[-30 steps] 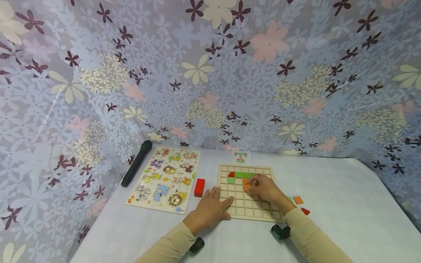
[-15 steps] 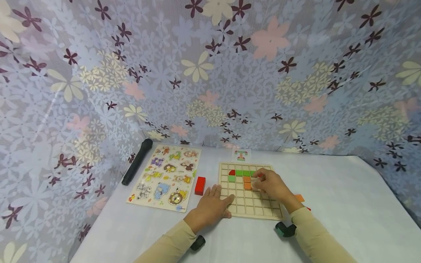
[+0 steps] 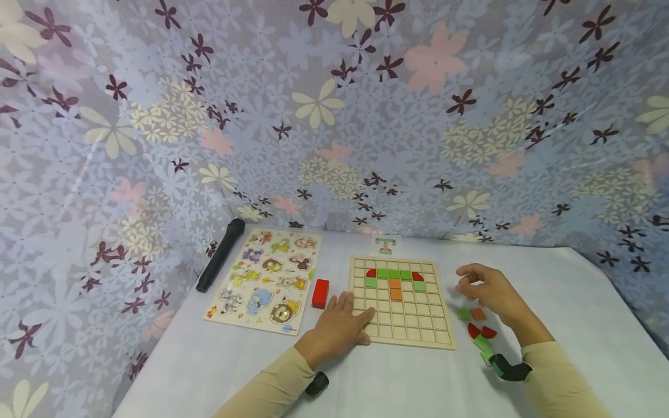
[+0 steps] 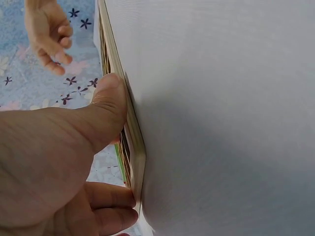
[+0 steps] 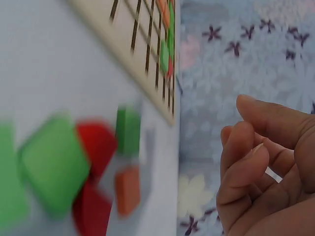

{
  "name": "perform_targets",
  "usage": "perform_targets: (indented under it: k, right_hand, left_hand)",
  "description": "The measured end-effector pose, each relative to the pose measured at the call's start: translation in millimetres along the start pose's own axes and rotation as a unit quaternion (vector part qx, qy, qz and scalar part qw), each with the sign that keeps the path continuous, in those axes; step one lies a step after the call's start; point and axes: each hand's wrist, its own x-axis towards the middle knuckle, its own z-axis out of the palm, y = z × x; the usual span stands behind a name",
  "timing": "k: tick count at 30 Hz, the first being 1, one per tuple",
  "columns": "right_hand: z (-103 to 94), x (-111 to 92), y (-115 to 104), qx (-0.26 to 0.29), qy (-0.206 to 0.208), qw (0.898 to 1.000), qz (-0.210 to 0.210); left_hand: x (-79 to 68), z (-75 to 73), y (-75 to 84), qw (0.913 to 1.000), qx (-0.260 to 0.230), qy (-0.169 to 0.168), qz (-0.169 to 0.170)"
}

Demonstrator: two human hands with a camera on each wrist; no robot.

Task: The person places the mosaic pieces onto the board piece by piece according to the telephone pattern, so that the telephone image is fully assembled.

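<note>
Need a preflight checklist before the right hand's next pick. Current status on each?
1. Wooden grid board steadied: ok, left hand rests at its left edge.
2. Right hand free: ok, nothing in its fingers.
3. Loose tiles off the board: ok, on the cloth to its right.
4. Pattern card uncovered: ok, beyond the board's far edge.
5. Card's wider base built: not ok, no tiles below the orange stem.
6. Placed tiles fully seated: cannot tell, too small to judge.
</note>
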Motion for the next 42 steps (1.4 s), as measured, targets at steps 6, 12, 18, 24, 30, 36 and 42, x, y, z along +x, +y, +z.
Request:
perform_targets:
  k: [6, 12, 18, 24, 30, 36, 42]
  right_hand:
    - [-19.2, -7.5, 30.2, 0.005, -0.006, 0.999, 0.044]
    - [-22.8, -9.4, 51.5, -0.007, -0.032, 0.996, 0.08]
    - [-19.2, -9.3, 60.7, -0.014, -0.045, 0.997, 0.06]
    - [-14.8, -9.2, 60.5, -0.028, -0.04, 0.996, 0.068]
    - [-11.9, -8.9, 59.1, -0.049, -0.034, 0.995, 0.081]
    - [-10.9, -13.1, 56.6, -0.07, -0.03, 0.994, 0.078]
    - [-10.6, -16.6, 56.2, -0.086, -0.028, 0.994, 0.059]
  left_hand:
    - [1.6, -1.5, 1.4, 1.0, -0.005, -0.003, -0.003]
    - [1.4, 0.4, 0.0, 1.0, -0.002, -0.005, -0.005]
    - [2.5, 2.8, -1.5, 1.0, -0.006, 0.0, -0.005]
    - [0.3, 0.8, 0.3, 0.9999, -0.016, -0.002, -0.005]
    - [-0.3, -0.4, 1.6, 0.9999, -0.013, 0.001, -0.002]
    - [-1.0, -0.6, 1.7, 1.0, -0.005, 0.003, 0.001]
    - [-1.0, -0.4, 1.8, 0.9999, -0.011, 0.003, 0.0]
